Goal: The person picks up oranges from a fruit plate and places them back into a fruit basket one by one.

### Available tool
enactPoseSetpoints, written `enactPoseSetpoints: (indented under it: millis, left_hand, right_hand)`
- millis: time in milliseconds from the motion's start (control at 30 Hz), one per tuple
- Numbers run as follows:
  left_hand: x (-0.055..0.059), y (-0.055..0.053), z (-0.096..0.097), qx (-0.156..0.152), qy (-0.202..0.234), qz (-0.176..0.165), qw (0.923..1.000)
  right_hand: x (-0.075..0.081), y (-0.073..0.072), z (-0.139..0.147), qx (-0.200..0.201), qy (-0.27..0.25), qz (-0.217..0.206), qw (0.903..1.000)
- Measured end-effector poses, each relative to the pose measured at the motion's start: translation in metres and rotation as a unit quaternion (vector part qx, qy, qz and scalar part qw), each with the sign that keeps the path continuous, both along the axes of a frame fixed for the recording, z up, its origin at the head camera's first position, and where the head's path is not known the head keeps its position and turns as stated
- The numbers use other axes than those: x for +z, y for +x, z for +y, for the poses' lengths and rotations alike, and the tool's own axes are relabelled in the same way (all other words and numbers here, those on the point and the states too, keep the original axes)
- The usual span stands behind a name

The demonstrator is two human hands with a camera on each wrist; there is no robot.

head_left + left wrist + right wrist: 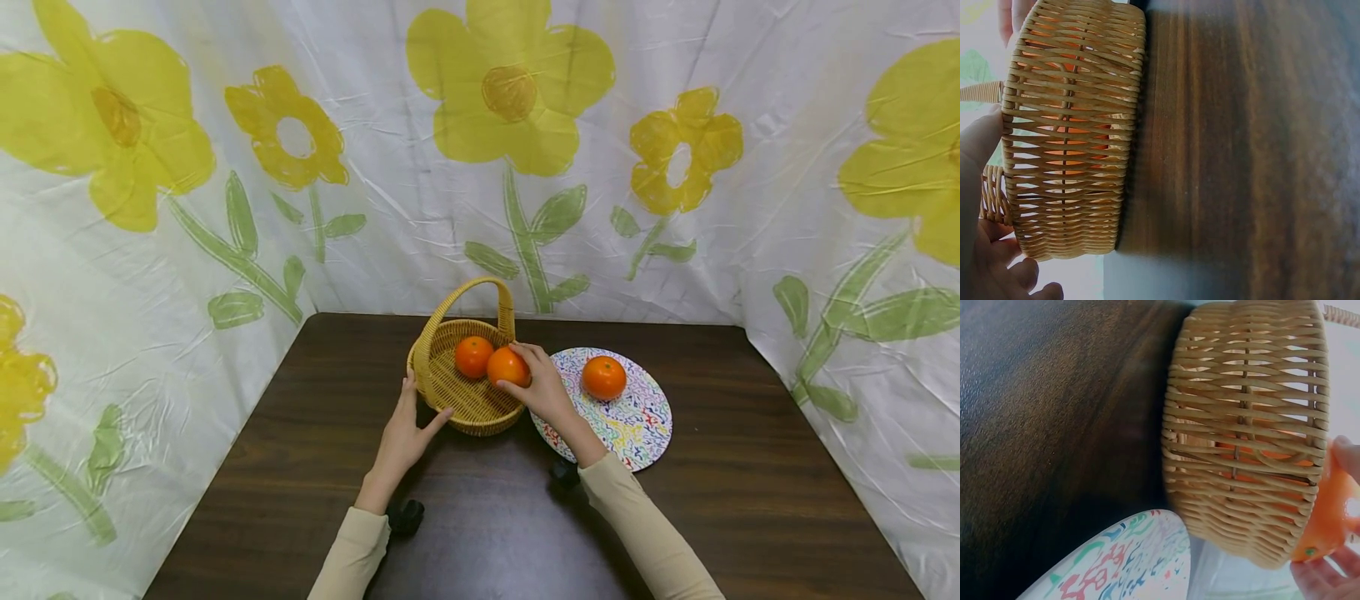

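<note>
A woven wicker basket (476,408) with an arched handle stands on the table, one orange (474,357) lying inside it. My left hand (401,437) holds the basket at its left side, thumb at the front of the rim and fingers along the outer wall. My right hand (546,390) grips a second orange (508,367) between thumb and fingers at the basket's right rim. In the right wrist view this orange (1325,512) shows just past the rim. Through the weave in the left wrist view, orange colour appears behind the basket wall (1072,200).
Right of the basket lies a round plate (637,425) with a multicoloured pattern, and a third orange (603,378) sits on it. The dark wooden table (315,417) ends at a white curtain (390,250) printed with yellow flowers.
</note>
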State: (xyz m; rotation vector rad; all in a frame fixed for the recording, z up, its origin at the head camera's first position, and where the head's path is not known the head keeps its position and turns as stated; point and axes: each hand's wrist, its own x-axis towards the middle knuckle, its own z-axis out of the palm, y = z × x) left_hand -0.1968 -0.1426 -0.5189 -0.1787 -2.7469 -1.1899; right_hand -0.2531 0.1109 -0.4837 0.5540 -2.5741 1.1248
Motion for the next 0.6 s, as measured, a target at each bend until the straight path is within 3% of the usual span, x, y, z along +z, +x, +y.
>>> enactPoseSetpoints:
  millis: [600]
  left_hand:
    - [-0.0001,0.0001,-0.0003,0.001,0.002,0.000,1.0000]
  right_hand:
    - [-0.0023,-0.0032,-0.0023,0.014,0.024,-0.038,0.9989]
